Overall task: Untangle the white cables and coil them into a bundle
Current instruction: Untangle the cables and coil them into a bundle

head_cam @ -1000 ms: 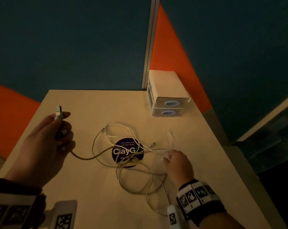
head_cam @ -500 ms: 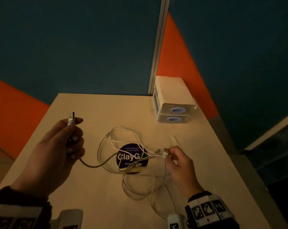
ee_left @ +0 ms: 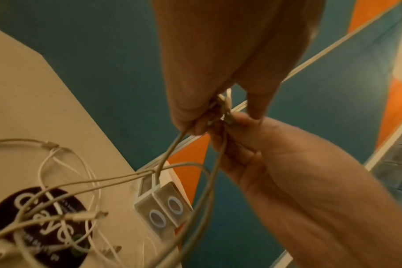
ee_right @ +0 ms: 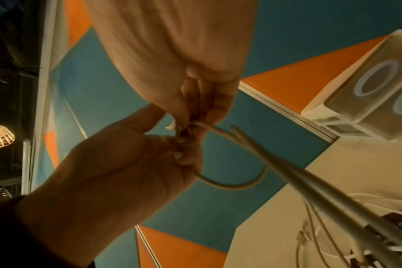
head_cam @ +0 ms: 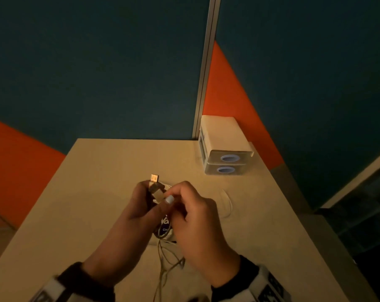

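Both hands' grip on cables

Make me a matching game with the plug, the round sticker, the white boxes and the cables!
Things:
1. USB plug
2. round sticker
3. white boxes
4. white cables

Places:
A. stacked at the table's far corner
B. sticking up above the left hand, next to the right hand
C. flat on the table, under cable loops
D. hanging from both hands down to the table

Pairs: 1-B, 2-C, 3-A, 4-D

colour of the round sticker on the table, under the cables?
Dark, near black, with white lettering. The round sticker shows best in the left wrist view.
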